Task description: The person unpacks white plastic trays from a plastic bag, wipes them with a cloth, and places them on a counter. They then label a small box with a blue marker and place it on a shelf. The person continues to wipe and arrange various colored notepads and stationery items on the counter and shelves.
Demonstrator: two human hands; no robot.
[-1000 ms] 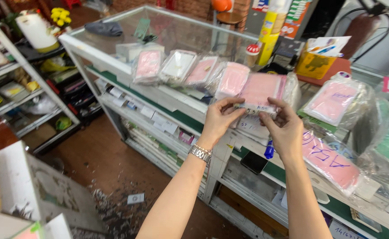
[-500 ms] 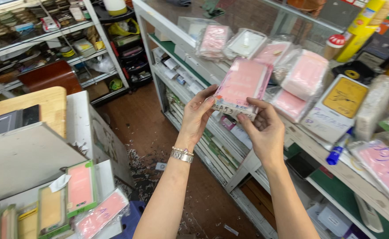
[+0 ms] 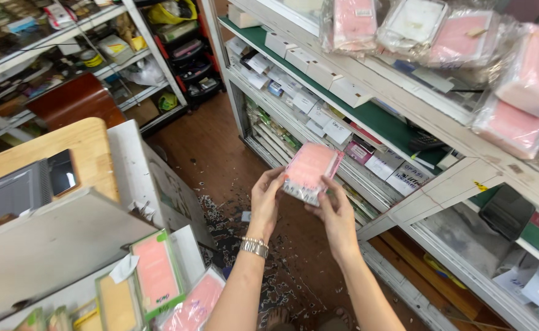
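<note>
Both hands held one pink packet point(image 3: 310, 171) in clear wrap, in the air beside the glass counter's point(image 3: 459, 110) front edge. Left hand point(image 3: 265, 202) gripped its left side; right hand point(image 3: 337, 213) closed under its lower right corner.

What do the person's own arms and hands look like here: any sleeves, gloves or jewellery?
Both forearms are bare with no sleeves in view, and neither the left hand nor the right hand is gloved. A silver metal-link wristwatch or bracelet sits on the left wrist; no rings are visible.
</note>
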